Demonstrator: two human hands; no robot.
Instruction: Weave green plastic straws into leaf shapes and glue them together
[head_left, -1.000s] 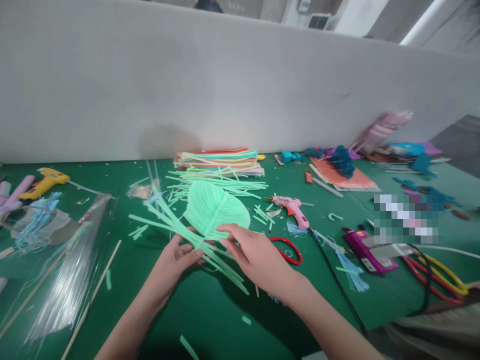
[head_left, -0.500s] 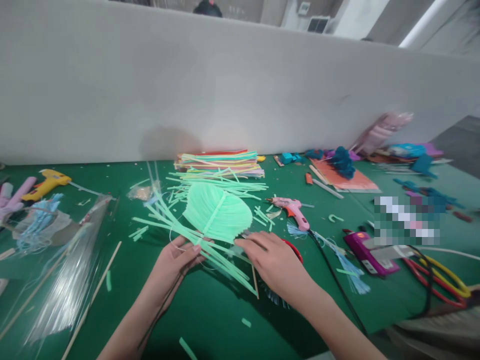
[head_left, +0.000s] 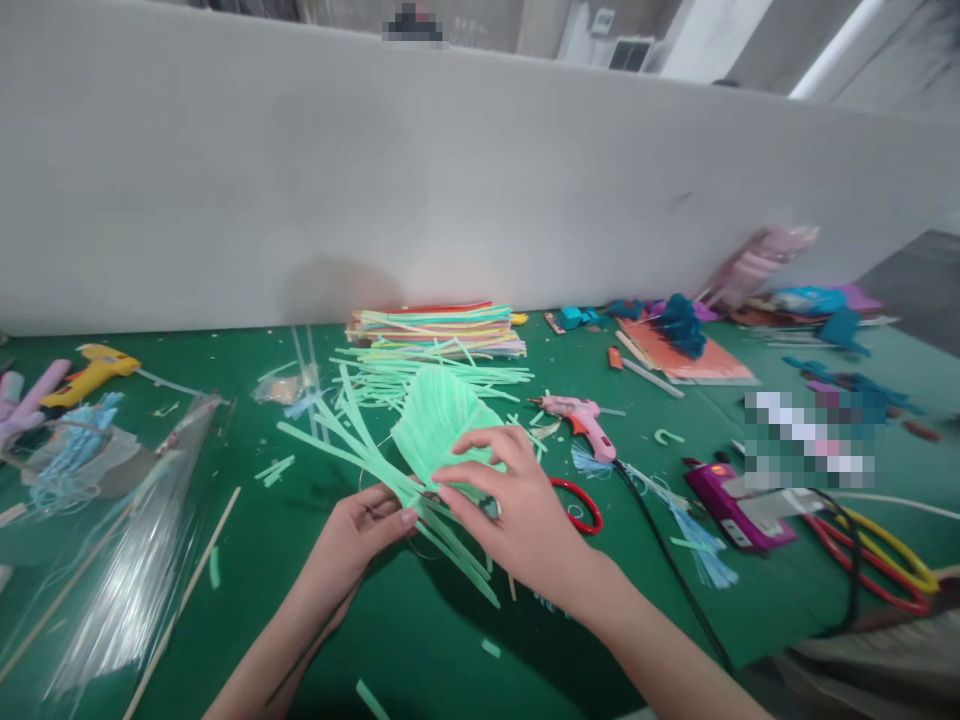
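Note:
Between my hands is a mint-green leaf shape (head_left: pixel 435 415) that looks made of fuzzy pipe cleaners, with a raised midrib. My left hand (head_left: pixel 373 525) is closed around loose mint-green pipe cleaners (head_left: pixel 352 455) at the leaf's base, thumb on top; their ends fan out to both sides. A thin dark stem runs down along my left forearm. My right hand (head_left: pixel 517 500) covers the leaf's right part. Its thumb and index finger pinch at the leaf's base, close to my left thumb, while the other fingers curl over the leaf. Red-handled scissors (head_left: pixel 598 512) lie partly hidden behind my right hand.
Bundled coloured pipe cleaners (head_left: pixel 442 325) lie against the grey partition (head_left: pixel 225 180). A pink glue gun (head_left: pixel 589 420) rests on the right, its black cable running forward. Left are a yellow glue gun (head_left: pixel 97 370) and clear plastic wrap (head_left: pixel 127 560). A purple power strip (head_left: pixel 727 505) lies right.
My right hand has moved left and up from the leaf's right edge, over the leaf to its base. The leaf has tilted and shifted slightly right; my left hand keeps its hold.

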